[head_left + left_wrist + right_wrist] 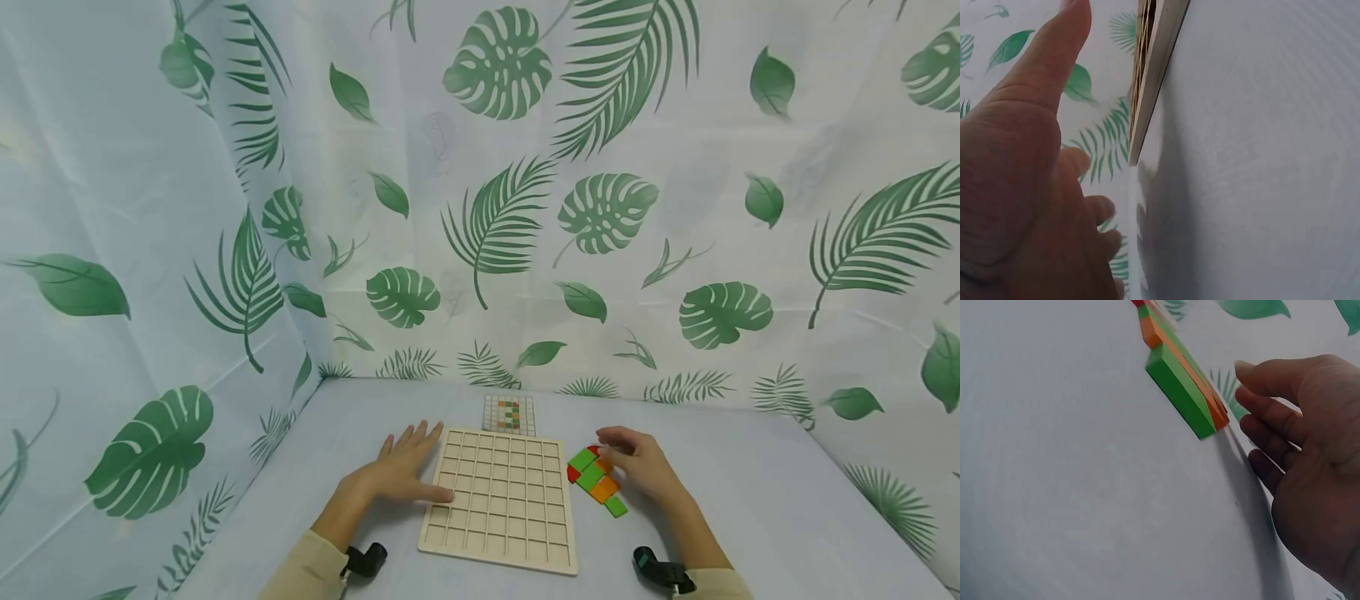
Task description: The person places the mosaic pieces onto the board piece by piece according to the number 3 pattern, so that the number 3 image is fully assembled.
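Observation:
A pale wooden board [507, 500] with square recesses lies in the middle of the table. My left hand [407, 468] spreads along its left edge, fingers straight, the thumb reaching over the board; the left wrist view shows the board's side [1159, 78] beside the thumb. Right of the board sit several flat blocks side by side: green [591, 476], orange [604, 489] and red [573, 474]. My right hand [641, 464] is at their right side, fingers loosely bent. In the right wrist view nothing shows between thumb and fingers, and a green block [1182, 392] stands nearest the camera.
Behind the board lies a small grid card [491, 414] printted with coloured squares. A leaf-patterned cloth [517, 333] hangs behind and to the left of the white table [720, 483]. Black wrist devices [660, 571] are on both forearms.

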The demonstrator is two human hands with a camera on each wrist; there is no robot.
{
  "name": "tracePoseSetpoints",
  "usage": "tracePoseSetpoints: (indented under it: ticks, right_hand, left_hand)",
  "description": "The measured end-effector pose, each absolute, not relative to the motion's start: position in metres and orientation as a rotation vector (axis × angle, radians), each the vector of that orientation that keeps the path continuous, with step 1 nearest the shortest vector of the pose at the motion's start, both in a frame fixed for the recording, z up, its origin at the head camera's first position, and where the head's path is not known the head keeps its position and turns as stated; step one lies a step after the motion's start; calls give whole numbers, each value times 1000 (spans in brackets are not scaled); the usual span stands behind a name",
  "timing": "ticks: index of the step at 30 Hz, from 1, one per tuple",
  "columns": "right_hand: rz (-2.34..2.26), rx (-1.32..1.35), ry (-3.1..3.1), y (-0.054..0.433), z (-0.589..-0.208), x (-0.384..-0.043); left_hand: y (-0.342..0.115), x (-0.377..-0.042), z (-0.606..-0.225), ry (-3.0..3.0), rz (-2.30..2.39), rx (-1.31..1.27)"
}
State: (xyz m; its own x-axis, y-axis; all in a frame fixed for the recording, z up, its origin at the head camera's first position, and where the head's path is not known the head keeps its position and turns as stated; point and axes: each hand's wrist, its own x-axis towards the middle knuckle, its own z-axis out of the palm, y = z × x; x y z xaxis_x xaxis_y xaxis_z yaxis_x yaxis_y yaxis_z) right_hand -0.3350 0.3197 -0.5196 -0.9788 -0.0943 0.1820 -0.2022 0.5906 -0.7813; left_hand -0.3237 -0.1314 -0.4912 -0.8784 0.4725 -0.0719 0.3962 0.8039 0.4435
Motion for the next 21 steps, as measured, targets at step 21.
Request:
tracePoseSetpoints:
  ticks: [21]
  right_hand:
    - [1363,282,-2837,335,-516,-330]
  left_hand:
    - [-150,-321,-494,2653,547,784]
